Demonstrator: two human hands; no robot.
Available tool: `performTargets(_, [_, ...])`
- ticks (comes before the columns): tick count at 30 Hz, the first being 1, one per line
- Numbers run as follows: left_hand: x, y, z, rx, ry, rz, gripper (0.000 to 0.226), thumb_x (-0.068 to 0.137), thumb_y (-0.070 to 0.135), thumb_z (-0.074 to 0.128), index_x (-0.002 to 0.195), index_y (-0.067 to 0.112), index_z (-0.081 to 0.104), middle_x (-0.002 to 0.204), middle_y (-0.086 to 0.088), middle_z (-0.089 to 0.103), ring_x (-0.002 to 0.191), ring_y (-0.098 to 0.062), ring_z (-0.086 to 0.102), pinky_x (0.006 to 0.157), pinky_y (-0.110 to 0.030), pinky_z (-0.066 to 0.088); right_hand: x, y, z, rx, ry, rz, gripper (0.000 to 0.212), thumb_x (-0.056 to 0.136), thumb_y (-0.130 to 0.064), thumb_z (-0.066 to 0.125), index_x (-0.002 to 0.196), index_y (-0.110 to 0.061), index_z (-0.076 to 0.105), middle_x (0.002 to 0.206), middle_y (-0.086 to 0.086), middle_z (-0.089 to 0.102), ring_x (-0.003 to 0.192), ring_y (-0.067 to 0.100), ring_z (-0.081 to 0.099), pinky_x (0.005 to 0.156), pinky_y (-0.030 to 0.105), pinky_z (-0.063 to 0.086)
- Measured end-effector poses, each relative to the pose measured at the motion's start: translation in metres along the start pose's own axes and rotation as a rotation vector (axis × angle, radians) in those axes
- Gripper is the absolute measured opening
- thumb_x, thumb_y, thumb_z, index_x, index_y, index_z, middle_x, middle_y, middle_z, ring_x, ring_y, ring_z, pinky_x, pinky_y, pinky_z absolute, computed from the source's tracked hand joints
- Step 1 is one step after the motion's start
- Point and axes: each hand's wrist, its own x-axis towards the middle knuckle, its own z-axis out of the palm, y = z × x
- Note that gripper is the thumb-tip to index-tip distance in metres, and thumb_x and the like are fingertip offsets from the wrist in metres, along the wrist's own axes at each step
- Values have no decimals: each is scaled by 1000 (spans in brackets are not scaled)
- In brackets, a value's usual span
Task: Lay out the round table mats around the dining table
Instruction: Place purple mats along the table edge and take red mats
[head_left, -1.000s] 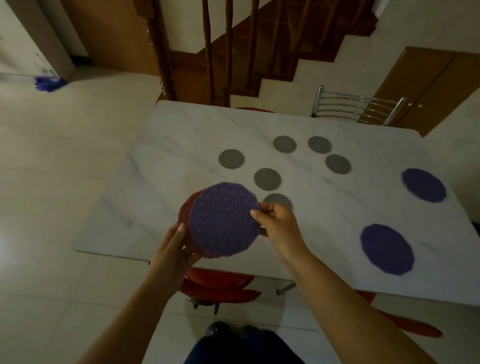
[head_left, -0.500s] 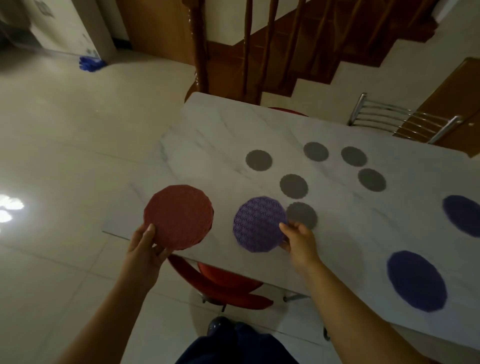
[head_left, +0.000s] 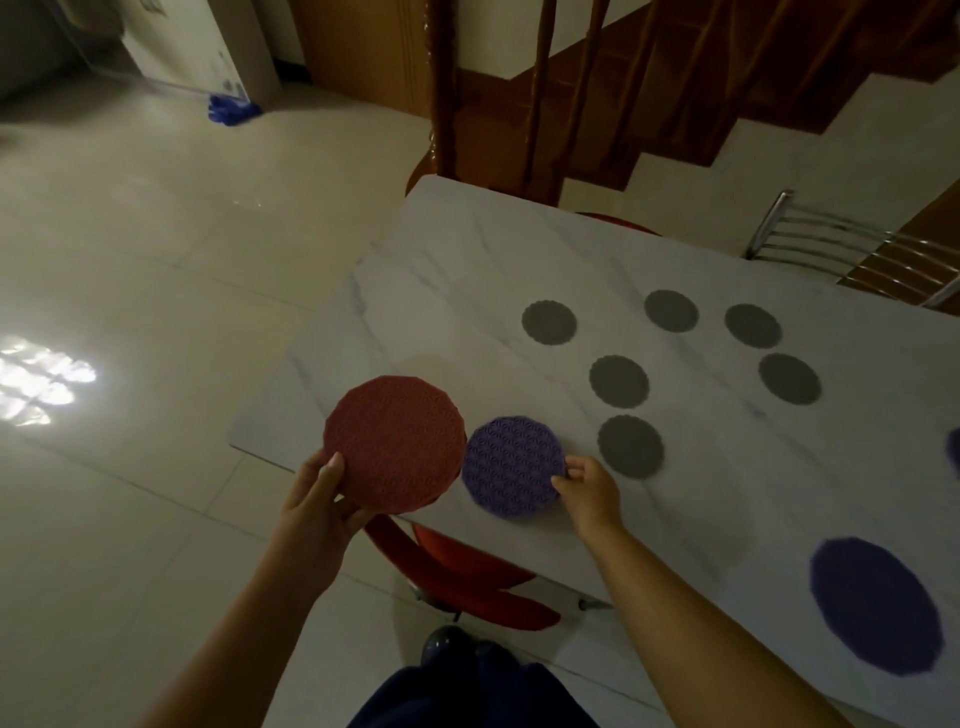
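My left hand grips a stack of round red mats by its near edge, held just above the near left corner of the white marble table. To its right a purple patterned mat lies flat on the table near the front edge, with the fingers of my right hand pinching its right rim. Another purple mat lies further right along the front edge. A sliver of a third purple mat shows at the right border.
Several small grey coasters sit in the middle of the table. A red chair is tucked under the near edge and a metal chair stands at the far side. A wooden stair railing rises behind the table. Tiled floor spreads to the left.
My right hand took the purple mat off the stack and set it flat on the table. My left hand drew the red mats off to the left.
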Motion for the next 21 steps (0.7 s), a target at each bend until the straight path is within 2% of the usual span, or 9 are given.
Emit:
performTargets(4, [-1, -3, 3, -32, -45, -2, 19, 93, 22, 50, 99, 23, 68, 81, 1, 70, 68, -17, 71, 62, -32, 61, -7, -4, -10, -52, -59, -74, 28, 84, -7, 56, 109, -17, 59, 110, 3, 64, 88, 12, 55, 62, 20, 41])
performTargets(6, [-1, -4, 6, -41, -62, -1, 19, 93, 22, 49, 100, 21, 67, 81, 0, 70, 67, -16, 70, 62, -33, 61, -11, -7, -14, -59, -72, -102, 25, 83, -6, 54, 103, -21, 57, 107, 2, 65, 85, 11, 55, 61, 19, 40])
performTargets(10, [-3, -5, 9, -53, -85, -10, 25, 87, 24, 54, 109, 17, 63, 89, -5, 67, 68, -18, 70, 65, -36, 62, -20, -21, -13, -24, -77, -175, 29, 90, -13, 52, 119, -12, 58, 120, 4, 62, 107, 19, 59, 88, 31, 47])
performTargets(12, [-4, -5, 9, -73, -98, -12, 31, 86, 25, 55, 115, 15, 60, 90, -6, 67, 70, -18, 70, 65, -36, 62, -30, -40, -6, 83, -122, -239, 24, 95, -23, 50, 116, -16, 59, 119, 5, 63, 102, 18, 62, 93, 39, 51])
performTargets(13, [-5, -4, 8, -80, -101, -12, 32, 86, 25, 55, 116, 15, 59, 89, -6, 68, 70, -18, 70, 64, -35, 62, -37, -52, -2, 141, -159, -273, 21, 95, -28, 50, 113, -21, 59, 116, 3, 64, 96, 13, 64, 93, 39, 52])
performTargets(15, [-6, 0, 7, -73, -102, -2, 32, 85, 26, 56, 115, 15, 59, 87, -4, 69, 70, -18, 70, 65, -34, 62, -51, -75, 8, 235, -259, -337, 21, 95, -37, 49, 111, -29, 60, 115, -5, 64, 97, 3, 62, 93, 32, 52])
performTargets(17, [-6, 8, 5, -60, -93, 5, 31, 83, 27, 57, 112, 16, 60, 85, -4, 67, 70, -19, 69, 66, -34, 62, -66, -97, 19, 231, -362, -406, 34, 94, -41, 48, 126, -32, 55, 125, -14, 58, 107, -8, 56, 93, 16, 47])
performTargets(19, [-3, 17, 0, -57, -74, 14, 32, 81, 28, 59, 111, 16, 59, 86, -6, 62, 67, -19, 65, 66, -34, 62, -80, -117, 30, 191, -436, -467, 43, 94, -42, 47, 136, -32, 45, 128, -21, 50, 107, -20, 48, 86, 1, 40])
performTargets(21, [1, 29, -11, -66, -62, 25, 33, 81, 28, 59, 112, 17, 59, 89, -7, 61, 67, -19, 64, 67, -36, 61, -93, -134, 45, 173, -458, -513, 48, 95, -41, 47, 141, -31, 39, 136, -18, 44, 118, -11, 44, 97, 9, 37])
